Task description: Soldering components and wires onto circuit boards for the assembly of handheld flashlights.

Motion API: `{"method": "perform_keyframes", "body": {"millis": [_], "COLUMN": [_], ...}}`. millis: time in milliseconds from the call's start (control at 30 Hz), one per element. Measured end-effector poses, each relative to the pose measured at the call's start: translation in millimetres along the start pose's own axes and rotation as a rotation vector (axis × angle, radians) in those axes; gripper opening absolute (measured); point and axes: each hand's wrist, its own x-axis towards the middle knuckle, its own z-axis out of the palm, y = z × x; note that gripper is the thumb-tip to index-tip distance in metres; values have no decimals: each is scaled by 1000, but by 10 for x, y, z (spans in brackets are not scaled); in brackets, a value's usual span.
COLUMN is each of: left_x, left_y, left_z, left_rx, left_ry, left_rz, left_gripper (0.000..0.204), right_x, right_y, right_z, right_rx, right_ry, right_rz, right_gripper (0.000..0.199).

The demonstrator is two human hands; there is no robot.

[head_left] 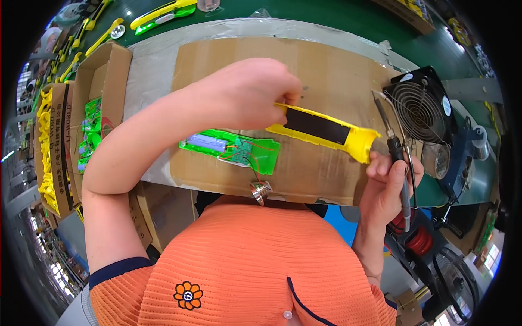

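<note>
My left hand [255, 92] reaches across the cardboard and grips the left end of a yellow plastic housing half [361, 142], which has a dark rectangular panel [318, 126] inside. My right hand [386, 182] is closed around a soldering iron [395, 146], its tip pointing up and away. The fingers of that hand are close to the housing's flared right end; whether they touch it I cannot tell. Below my left wrist lies a green housing half [267, 158] with a blue cylindrical battery [205, 143] and a circuit board [243, 152]. Wires lead to a silver lamp reflector [261, 190] near the front edge.
Cardboard boxes at left hold green assemblies [91, 127] and yellow housings [48, 146]. A black fan with a wire guard [417, 103] stands at right, beside a blue box-shaped unit [462, 157]. Yellow and green pieces [163, 16] lie on the green surface beyond the cardboard [228, 54].
</note>
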Motion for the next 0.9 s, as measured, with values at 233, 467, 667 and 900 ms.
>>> {"method": "perform_keyframes", "body": {"millis": [233, 467, 667, 900], "left_x": [-150, -234, -265, -259], "left_y": [-39, -108, -142, -61], "left_z": [-129, -36, 5, 46], "left_rx": [-316, -461, -707, -568], "left_ry": [-90, -182, -242, -167], "left_rz": [-83, -156, -227, -254], "left_gripper": [20, 28, 29, 30], "right_x": [86, 96, 107, 125], "right_y": [60, -42, 21, -3], "right_z": [60, 380, 399, 400], "right_rx": [-149, -157, -239, -272], "right_ry": [-125, -74, -41, -78], "right_rz": [-52, 233, 96, 84], "right_gripper": [37, 57, 73, 72]}}
